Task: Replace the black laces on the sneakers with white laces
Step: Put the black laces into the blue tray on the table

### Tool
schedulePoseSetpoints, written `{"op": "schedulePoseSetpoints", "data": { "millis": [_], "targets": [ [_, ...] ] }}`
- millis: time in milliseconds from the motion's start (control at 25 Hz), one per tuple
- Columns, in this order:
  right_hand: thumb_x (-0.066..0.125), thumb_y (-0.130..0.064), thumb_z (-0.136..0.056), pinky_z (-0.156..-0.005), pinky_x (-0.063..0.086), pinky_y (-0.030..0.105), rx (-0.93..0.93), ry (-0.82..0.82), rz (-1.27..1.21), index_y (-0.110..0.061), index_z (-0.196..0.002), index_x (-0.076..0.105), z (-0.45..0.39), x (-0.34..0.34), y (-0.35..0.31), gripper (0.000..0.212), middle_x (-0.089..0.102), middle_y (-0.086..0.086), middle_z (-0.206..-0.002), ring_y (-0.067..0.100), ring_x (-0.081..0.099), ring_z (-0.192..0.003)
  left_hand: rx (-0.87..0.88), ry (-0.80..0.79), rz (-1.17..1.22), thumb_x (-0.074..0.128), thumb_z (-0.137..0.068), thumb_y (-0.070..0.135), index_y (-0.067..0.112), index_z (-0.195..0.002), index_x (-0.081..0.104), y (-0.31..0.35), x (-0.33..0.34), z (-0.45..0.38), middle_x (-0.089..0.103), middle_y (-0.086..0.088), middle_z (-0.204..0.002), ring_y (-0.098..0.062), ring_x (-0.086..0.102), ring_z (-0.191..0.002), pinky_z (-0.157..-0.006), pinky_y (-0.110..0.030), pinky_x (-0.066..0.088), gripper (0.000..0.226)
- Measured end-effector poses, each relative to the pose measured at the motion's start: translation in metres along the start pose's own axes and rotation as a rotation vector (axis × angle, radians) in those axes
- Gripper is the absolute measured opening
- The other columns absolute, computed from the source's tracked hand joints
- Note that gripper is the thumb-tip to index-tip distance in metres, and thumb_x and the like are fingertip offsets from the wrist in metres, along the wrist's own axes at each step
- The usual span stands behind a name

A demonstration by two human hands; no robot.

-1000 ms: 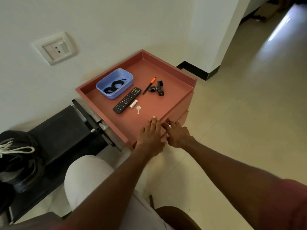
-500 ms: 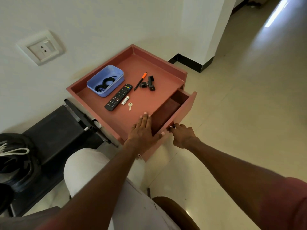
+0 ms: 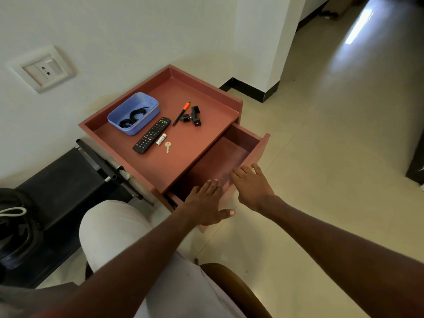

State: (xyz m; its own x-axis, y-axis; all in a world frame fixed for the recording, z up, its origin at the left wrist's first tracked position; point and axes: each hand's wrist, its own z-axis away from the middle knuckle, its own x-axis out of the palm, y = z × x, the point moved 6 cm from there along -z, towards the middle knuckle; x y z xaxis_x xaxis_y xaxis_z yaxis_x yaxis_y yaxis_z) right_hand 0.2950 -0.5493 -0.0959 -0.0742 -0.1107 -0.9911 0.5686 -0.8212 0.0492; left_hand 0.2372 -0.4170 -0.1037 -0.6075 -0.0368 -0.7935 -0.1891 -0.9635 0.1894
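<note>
A black lace lies coiled in a blue tub on the red bedside table. The table's drawer stands pulled out, and its inside looks bare. My left hand reaches over the drawer's near corner with straight fingers. My right hand lies over the drawer's front edge with fingers extended. A black sneaker with a white lace sits at the far left on a black bench.
On the tabletop lie a remote, a small white tube, a key, an orange-capped pen and a black clamp. A wall socket is up left. Tiled floor spreads to the right.
The drawer went from closed to pulled far out. My right hand moved from the drawer front up onto its front edge, and my left hand slid off the tabletop over the drawer's corner.
</note>
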Motion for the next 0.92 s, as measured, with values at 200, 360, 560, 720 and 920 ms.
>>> {"op": "schedulePoseSetpoints", "data": {
  "millis": [200, 360, 560, 720, 920],
  "targets": [
    [0.065, -0.023, -0.093, -0.11, 0.038, 0.05, 0.004, -0.067, 0.068, -0.023, -0.122, 0.066, -0.008, -0.021, 0.004, 0.03, 0.068, -0.001, -0.114, 0.024, 0.062, -0.11, -0.003, 0.139, 0.024, 0.041, -0.102, 0.062, 0.015, -0.164, 0.005, -0.007, -0.025, 0.007, -0.005, -0.007, -0.173, -0.026, -0.008, -0.159, -0.127, -0.054, 0.007, 0.085],
    [0.061, -0.022, -0.092, -0.095, 0.052, 0.045, 0.049, 0.017, -0.134, -0.018, -0.109, 0.067, -0.056, -0.052, -0.015, 0.018, 0.068, 0.002, -0.108, 0.028, 0.065, -0.106, -0.197, 0.396, 0.04, 0.045, -0.102, 0.059, 0.017, -0.164, 0.007, -0.082, -0.063, 0.021, -0.001, -0.007, -0.173, -0.025, -0.003, -0.159, -0.128, -0.051, 0.005, 0.084],
    [0.059, -0.021, -0.099, -0.081, 0.059, 0.045, 0.247, 0.217, -0.523, -0.018, -0.101, 0.065, -0.147, -0.076, -0.038, 0.007, 0.063, 0.003, -0.106, 0.027, 0.066, -0.095, -0.32, 0.44, 0.037, 0.044, -0.1, 0.061, 0.018, -0.165, 0.002, -0.162, -0.076, 0.022, -0.001, -0.007, -0.173, -0.023, -0.004, -0.16, -0.129, -0.049, 0.004, 0.088],
    [0.066, -0.029, -0.101, -0.085, 0.055, 0.035, 0.354, 0.276, -0.581, -0.016, -0.135, 0.053, -0.209, -0.082, -0.037, 0.039, 0.053, 0.007, -0.13, 0.023, 0.061, -0.103, -0.23, 0.477, 0.034, 0.032, -0.097, 0.075, 0.024, -0.165, 0.001, -0.173, -0.071, 0.009, -0.005, 0.001, -0.173, -0.017, -0.006, -0.159, -0.127, -0.045, 0.004, 0.091],
    [0.072, -0.032, -0.098, -0.076, 0.051, 0.034, 0.464, 0.246, -0.578, -0.014, -0.119, 0.065, -0.255, -0.079, -0.02, 0.029, 0.064, 0.004, -0.11, 0.023, 0.062, -0.097, -0.232, 0.551, 0.049, 0.026, -0.096, 0.076, 0.028, -0.164, 0.017, -0.179, -0.071, 0.006, 0.008, 0.006, -0.172, -0.013, 0.002, -0.159, -0.129, -0.043, 0.01, 0.084]
  ]
}}
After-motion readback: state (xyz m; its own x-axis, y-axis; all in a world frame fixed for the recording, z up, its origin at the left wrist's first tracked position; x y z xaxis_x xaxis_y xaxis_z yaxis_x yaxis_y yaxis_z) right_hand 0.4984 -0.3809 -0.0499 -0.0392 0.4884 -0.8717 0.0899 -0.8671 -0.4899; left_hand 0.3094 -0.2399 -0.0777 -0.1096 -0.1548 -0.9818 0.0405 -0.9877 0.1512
